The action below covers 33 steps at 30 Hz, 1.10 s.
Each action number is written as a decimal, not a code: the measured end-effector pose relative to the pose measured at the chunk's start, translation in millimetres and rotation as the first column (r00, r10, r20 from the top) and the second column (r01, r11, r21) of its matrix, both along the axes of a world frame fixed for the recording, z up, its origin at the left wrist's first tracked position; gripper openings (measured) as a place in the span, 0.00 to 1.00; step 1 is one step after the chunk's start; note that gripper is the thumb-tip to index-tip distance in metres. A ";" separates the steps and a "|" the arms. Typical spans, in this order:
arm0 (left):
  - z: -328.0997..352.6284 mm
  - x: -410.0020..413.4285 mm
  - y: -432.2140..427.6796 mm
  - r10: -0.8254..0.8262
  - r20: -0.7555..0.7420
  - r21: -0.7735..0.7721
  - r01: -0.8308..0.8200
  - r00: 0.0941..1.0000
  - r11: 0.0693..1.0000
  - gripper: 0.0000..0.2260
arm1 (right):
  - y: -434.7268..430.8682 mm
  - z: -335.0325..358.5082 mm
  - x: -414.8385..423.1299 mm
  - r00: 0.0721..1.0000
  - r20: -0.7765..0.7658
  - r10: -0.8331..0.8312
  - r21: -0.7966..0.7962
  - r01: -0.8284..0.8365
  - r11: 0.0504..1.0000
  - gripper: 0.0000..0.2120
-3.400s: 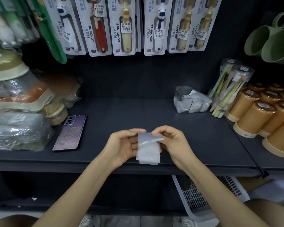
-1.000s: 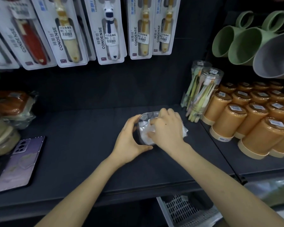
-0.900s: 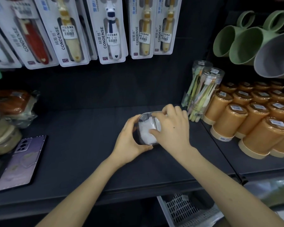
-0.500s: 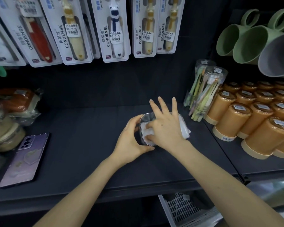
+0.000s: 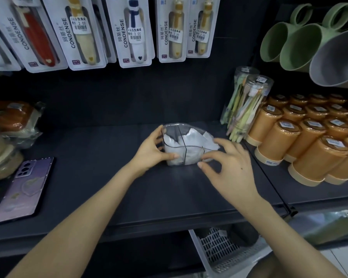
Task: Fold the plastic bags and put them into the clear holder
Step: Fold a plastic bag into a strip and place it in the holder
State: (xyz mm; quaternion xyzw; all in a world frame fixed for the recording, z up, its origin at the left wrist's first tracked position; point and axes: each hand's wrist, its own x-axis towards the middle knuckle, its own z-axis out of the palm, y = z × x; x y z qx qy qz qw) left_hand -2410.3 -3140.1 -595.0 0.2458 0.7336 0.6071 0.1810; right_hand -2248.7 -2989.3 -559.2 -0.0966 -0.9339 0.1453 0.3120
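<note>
1. Head view, the task's things: the clear holder [image 5: 186, 146] sits on the dark shelf [image 5: 109, 177], about mid-shelf and tipped so its open side faces the camera. Dark dividers split it into compartments. The folded plastic bags [image 5: 193, 140] are white wads packed inside, and one crumpled edge pokes past the rim on the right.

2. Head view, the hands: the left hand [image 5: 150, 150] grips the holder's left end, with the thumb along the lower front edge and the fingers curled over the top. The right hand [image 5: 230, 167] is spread and loose, holding nothing. Its fingertips [image 5: 201, 158] are just beside the holder's lower right corner, but blur hides whether they touch it.

3. Head view, surroundings: a tube of toothbrushes [image 5: 247, 105] and rows of orange cups [image 5: 279, 141] stand near on the right. A phone [image 5: 22, 189] lies well apart on the left.

4. What could go wrong:
   - The bags look springy. With nothing pressing on them, the protruding one could unfold and creep out of its compartment.
   - If the left hand's grip loosens while the holder is tilted, the holder could roll forward and spill the wads.
   - A careless sweep of the right hand could knock over the toothbrush tube.
</note>
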 end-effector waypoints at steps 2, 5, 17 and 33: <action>1.3 -4.7 0.3 -0.023 0.024 -0.027 0.024 0.999 0.999 0.46 | -7.0 -8.9 12.9 0.999 0.010 0.031 -0.046 -0.030 0.998 0.08; 5.9 4.0 -8.2 0.007 0.010 -0.083 -0.006 1.000 0.997 0.45 | -20.8 -19.6 33.2 0.997 0.008 0.081 -0.049 -0.080 0.996 0.10; -53.6 134.3 -208.0 0.034 -0.745 -0.478 -0.568 0.667 0.671 0.24 | -126.1 -138.7 125.4 0.685 0.540 0.490 -0.504 -0.203 0.840 0.11; -84.9 118.4 -232.6 0.032 -0.894 -0.314 -0.677 0.446 0.666 0.17 | -260.6 -334.9 109.3 0.269 0.812 0.517 -0.557 0.094 0.825 0.37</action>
